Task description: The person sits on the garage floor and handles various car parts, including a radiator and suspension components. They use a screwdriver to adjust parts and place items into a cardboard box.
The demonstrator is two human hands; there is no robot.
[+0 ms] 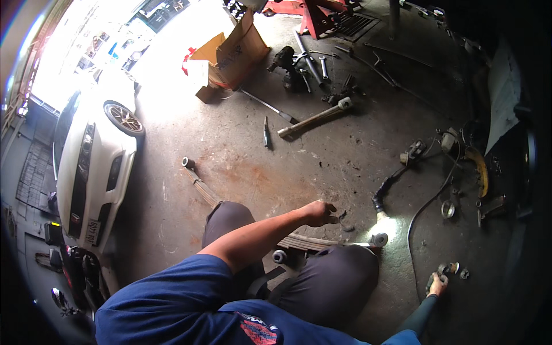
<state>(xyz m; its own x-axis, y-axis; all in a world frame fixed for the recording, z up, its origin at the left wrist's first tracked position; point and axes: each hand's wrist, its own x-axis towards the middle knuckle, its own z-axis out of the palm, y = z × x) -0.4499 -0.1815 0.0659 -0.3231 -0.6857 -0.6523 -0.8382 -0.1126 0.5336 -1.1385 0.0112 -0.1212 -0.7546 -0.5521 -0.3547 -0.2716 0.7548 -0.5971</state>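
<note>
A long leaf spring [307, 241] lies on the floor across and under my bent knees, a round eye at each end. Above its middle hovers my left hand [318, 214], its dark fingertips apart and nothing visible between them. Small dark curved pieces [348, 228] lie on the floor by those fingers. Out to the far right, my right hand [439, 284] is closed around a dark metal part [429, 282], mostly hidden by the fingers. Several small round metal pieces [464, 275] lie beside it. A lit work lamp [378, 206] shines on the spring's right eye [379, 240].
Ahead lie a hammer [313, 118], a screwdriver [266, 133], a cordless impact wrench [283, 63] and several wrenches. Behind them stand a cardboard box [238, 54] and a red jack stand [313, 20]. A cable [411, 230] runs along the right. A white car [95, 167] is parked left.
</note>
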